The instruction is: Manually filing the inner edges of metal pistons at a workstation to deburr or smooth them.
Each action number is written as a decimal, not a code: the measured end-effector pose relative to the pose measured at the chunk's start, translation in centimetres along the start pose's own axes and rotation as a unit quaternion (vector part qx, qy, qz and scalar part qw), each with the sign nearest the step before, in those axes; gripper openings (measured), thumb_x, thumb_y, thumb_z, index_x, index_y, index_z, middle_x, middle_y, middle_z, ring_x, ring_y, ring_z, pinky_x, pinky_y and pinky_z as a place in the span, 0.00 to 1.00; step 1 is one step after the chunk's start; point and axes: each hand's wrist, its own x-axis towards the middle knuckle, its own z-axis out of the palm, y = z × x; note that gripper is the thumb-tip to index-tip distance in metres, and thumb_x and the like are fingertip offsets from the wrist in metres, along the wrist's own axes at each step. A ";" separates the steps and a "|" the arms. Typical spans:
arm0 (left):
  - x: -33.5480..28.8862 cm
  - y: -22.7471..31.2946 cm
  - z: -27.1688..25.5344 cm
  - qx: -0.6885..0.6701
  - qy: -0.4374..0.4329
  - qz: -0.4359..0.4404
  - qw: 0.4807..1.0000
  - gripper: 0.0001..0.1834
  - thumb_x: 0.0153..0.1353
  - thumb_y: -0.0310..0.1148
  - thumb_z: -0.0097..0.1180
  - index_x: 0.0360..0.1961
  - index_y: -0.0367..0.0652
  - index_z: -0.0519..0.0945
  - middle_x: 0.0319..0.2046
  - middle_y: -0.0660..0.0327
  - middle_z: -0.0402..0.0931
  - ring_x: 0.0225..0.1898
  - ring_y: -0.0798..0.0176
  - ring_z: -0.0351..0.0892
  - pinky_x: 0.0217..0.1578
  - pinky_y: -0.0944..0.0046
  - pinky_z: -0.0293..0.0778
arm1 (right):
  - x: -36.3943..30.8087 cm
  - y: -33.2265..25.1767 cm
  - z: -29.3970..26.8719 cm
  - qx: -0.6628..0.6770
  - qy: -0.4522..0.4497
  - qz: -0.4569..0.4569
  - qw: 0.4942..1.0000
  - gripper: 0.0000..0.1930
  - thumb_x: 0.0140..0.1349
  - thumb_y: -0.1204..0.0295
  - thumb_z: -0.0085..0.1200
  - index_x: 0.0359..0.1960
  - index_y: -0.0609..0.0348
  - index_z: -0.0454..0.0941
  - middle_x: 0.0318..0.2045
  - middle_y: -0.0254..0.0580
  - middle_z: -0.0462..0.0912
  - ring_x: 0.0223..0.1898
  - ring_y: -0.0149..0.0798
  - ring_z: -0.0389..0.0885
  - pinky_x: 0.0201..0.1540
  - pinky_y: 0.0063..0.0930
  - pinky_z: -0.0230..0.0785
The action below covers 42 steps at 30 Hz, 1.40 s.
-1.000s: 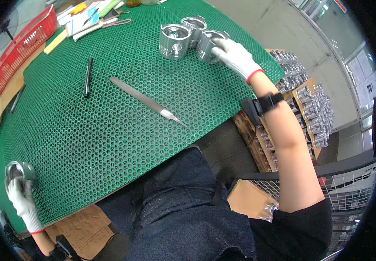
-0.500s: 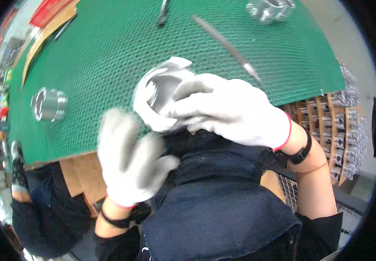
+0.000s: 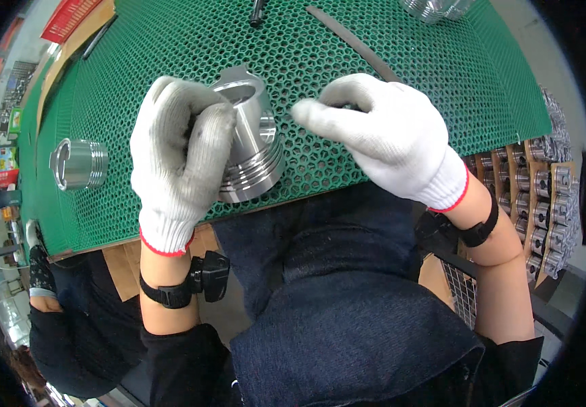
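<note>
A shiny metal piston [image 3: 253, 156] rests near the front edge of the green mat, its ring grooves toward me and its hollow skirt end away. My left hand [image 3: 177, 146], in a white knit glove, overlaps the piston's left side. Its fingers curl toward the thumb; what they hold, if anything, is hidden. Whether this hand touches the piston I cannot tell. My right hand [image 3: 388, 132], gloved alike, hovers to the right of the piston, apart from it. Its thumb and forefinger are drawn together in a pinch, and I cannot make out anything between them.
Another piston [image 3: 80, 165] lies on the left of the green mat [image 3: 184, 41], with a clear plastic-looking piece [image 3: 437, 8] far right. A flat file [image 3: 354, 44] and a black tool [image 3: 257, 12] lie beyond. Racks of pistons [image 3: 544, 203] stand right. A co-worker's sleeve [image 3: 82, 325] shows at left.
The piston has gone from being held tilted in my right hand to resting on the mat. My right hand has drawn off it; my left hand has moved up beside it, fingers curling.
</note>
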 end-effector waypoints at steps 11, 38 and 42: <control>-5.6 5.0 1.4 0.220 -0.088 0.084 0.968 0.13 0.45 0.28 0.63 0.35 0.43 0.79 0.28 0.60 0.71 0.37 0.51 0.75 0.41 0.52 0.71 | -2.4 -2.0 0.7 0.189 -0.114 0.149 0.964 0.11 0.58 0.73 0.52 0.42 0.54 0.80 0.27 0.39 0.80 0.27 0.44 0.83 0.27 0.31 0.75; -1.2 2.0 -0.6 0.135 -0.109 0.059 0.983 0.07 0.48 0.23 0.58 0.31 0.36 0.77 0.29 0.54 0.75 0.39 0.49 0.77 0.51 0.46 0.70 | 0.1 0.0 0.3 -0.068 -0.044 0.010 0.997 0.18 0.54 0.80 0.53 0.47 0.51 0.81 0.31 0.40 0.82 0.26 0.42 0.81 0.27 0.30 0.74; -1.8 3.8 -0.1 0.179 -0.162 0.124 0.962 0.13 0.43 0.26 0.66 0.32 0.40 0.79 0.29 0.57 0.74 0.40 0.45 0.77 0.45 0.50 0.71 | -1.0 -0.7 0.2 0.099 -0.112 0.117 0.982 0.10 0.58 0.74 0.51 0.41 0.52 0.78 0.26 0.40 0.78 0.28 0.44 0.81 0.31 0.34 0.75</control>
